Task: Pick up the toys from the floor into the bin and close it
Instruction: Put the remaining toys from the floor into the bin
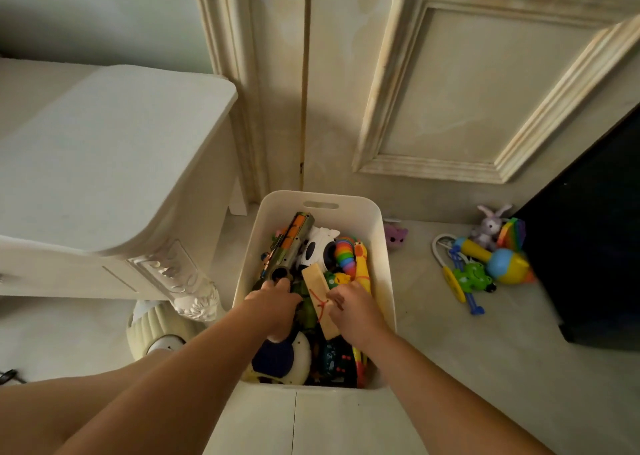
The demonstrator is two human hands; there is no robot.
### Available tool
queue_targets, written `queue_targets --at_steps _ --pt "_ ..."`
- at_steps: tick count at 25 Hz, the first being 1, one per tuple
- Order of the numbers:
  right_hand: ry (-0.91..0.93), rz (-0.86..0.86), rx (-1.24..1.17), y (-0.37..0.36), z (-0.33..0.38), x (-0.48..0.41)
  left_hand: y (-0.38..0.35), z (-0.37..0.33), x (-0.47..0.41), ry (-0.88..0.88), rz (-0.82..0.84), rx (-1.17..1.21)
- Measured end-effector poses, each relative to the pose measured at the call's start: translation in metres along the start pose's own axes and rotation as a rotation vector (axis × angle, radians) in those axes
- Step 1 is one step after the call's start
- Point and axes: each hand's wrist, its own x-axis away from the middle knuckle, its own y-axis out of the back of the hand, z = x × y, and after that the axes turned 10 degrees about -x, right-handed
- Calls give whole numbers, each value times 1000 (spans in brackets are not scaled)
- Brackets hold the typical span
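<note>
The head view looks down on both hands working inside the white bin [381,257], which stands on the floor [450,333] and is nearly full. To the left of the hands a pale cabinet [104,163] is seen, clear of the work. The left hand [273,304] is curled down among the toys beside the barrel of a toy blaster [289,246]; whether anything is gripped cannot be told. Just right of it, a wooden block [318,302] is pinched at its edge by the right hand [353,307]. The step is judged to be settling the load flat. The block is best laid low and the long blaster pressed below the rim, so that a lid can seat later. Well to the right of the hands, a purple toy [396,234], a plush rabbit [490,226], a frog toy [472,278] and a rattle [498,264] are left lying on the floor. No lid is seen.
</note>
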Motion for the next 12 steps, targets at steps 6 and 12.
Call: queue_targets --at_steps 6,12 --pt "-40 -472 -408 81 -31 3 91 -71 -27 -31 -463 479" --pt "-380 -690 -356 155 -164 2 99 -169 -90 -348 -434 540"
